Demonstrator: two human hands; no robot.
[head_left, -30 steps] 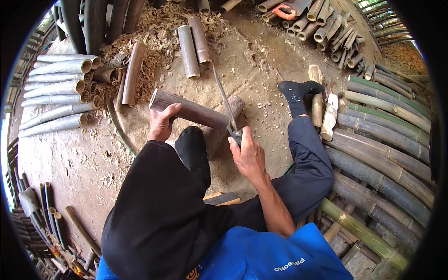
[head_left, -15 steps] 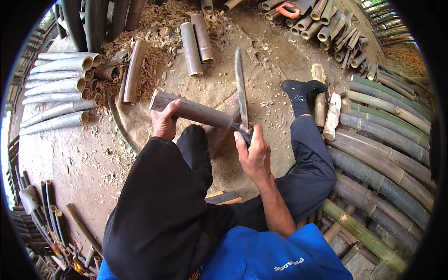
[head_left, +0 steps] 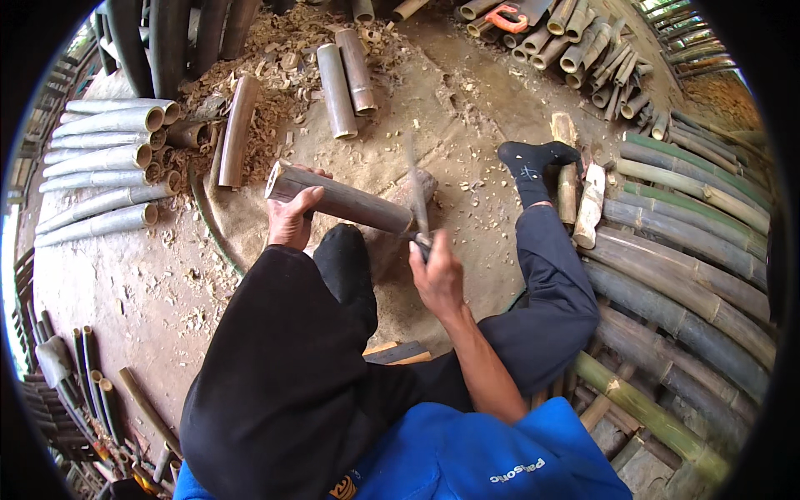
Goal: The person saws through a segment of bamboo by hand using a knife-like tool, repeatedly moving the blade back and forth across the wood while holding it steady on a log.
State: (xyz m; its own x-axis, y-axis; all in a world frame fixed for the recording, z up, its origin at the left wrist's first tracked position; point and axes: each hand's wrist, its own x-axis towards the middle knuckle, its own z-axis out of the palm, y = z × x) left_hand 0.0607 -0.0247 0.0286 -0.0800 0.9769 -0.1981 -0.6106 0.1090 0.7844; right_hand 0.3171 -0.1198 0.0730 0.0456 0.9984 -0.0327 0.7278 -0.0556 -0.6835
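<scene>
My left hand (head_left: 292, 217) is wrapped round the far-left end of a short brown bamboo tube (head_left: 354, 202), which slants down to the right. In my right hand (head_left: 439, 275) is the dark handle of a long knife. Its blade (head_left: 419, 196) points away from me, smeared by motion, close against the tube's right end. I cannot tell whether blade and tube touch. Under that end lies a wooden block (head_left: 427, 185), partly hidden by the tube and blade.
Cut bamboo tubes (head_left: 337, 92) lie ahead among shavings (head_left: 275, 62). More bamboo (head_left: 100, 183) is stacked at left. An orange-handled saw (head_left: 506, 18) rests on a pile at far right. Long poles (head_left: 683, 275) line the right side, beside my socked foot (head_left: 533, 158).
My right hand has come slightly left, and the knife's tip has dropped nearer to me, its blade now blurred. The left hand keeps its hold on the bamboo tube, almost unmoved.
</scene>
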